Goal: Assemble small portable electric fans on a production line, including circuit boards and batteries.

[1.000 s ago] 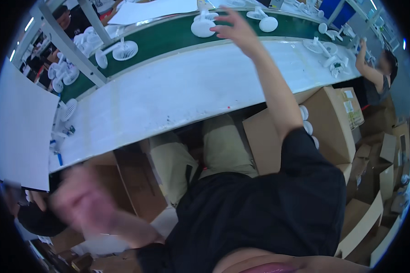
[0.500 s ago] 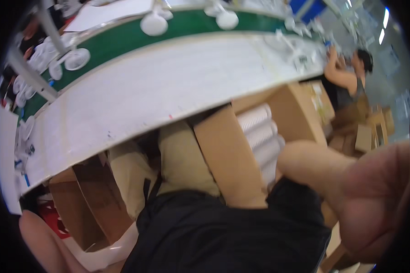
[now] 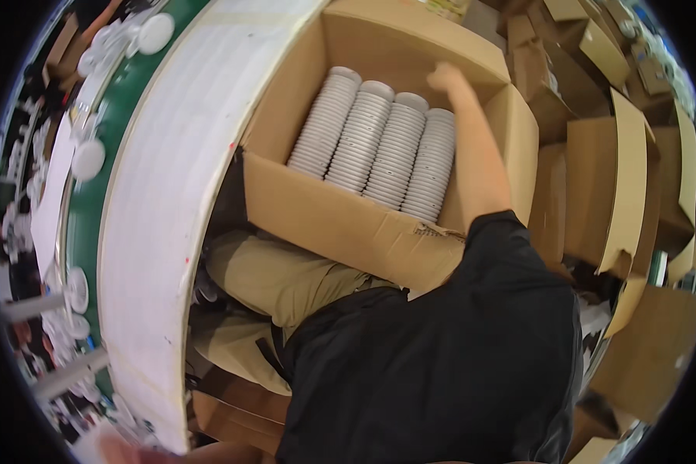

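The right hand (image 3: pixel 446 77) was stretched out into a big open cardboard box (image 3: pixel 340 216). It was at the far end of the box, right by the top of the last row of white discs (image 3: pixel 429 166). Its fingers looked curled in, but whether they held a disc could not be told. The white discs sat in four neat rows, side by side, filling the left part of the box. The box stood on the floor beside the long white desk (image 3: pixel 155 232), next to the person's tan trousers (image 3: pixel 278 282). A green belt (image 3: pixel 104 166) ran along the far side of the desk with round white parts (image 3: pixel 87 158) on it. More brown boxes (image 3: pixel 619 185) were piled to the right. The left hand (image 3: pixel 120 450) showed only as a blur at the bottom edge, so its fingers could not be told.
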`<state>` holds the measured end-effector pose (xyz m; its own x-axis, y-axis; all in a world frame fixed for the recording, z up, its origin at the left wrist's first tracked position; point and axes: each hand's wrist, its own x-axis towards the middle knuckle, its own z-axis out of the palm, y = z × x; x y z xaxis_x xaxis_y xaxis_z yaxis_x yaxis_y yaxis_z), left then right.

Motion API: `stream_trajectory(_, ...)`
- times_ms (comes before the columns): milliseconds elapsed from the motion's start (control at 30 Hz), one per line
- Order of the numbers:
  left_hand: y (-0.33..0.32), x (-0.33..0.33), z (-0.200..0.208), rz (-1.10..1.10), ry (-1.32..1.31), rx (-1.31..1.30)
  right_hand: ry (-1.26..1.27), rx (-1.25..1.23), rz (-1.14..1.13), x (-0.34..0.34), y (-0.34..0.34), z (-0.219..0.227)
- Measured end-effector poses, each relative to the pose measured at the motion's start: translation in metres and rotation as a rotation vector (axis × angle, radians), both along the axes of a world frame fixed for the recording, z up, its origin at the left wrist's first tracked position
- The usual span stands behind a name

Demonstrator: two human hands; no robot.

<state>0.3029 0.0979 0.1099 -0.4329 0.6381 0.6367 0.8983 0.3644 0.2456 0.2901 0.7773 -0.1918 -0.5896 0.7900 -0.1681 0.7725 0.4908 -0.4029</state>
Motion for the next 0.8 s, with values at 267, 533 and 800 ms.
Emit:
stream_trajectory(267,0.053,-0.115,-0.229,0.601,-0.585,-0.196,-0.192,0.199,-0.206,0.081,0.013,-0.187)
stream_trajectory(533,0.050,-0.117,-0.240,0.586,-0.453,-0.212,-0.332,0.274,-0.179,0.074,-0.010,-0.172)
stream_trajectory(800,0.059,-0.115,-0.238,0.597,-0.432,-0.190,-0.351,0.421,-0.023,0.075,0.014,-0.166)
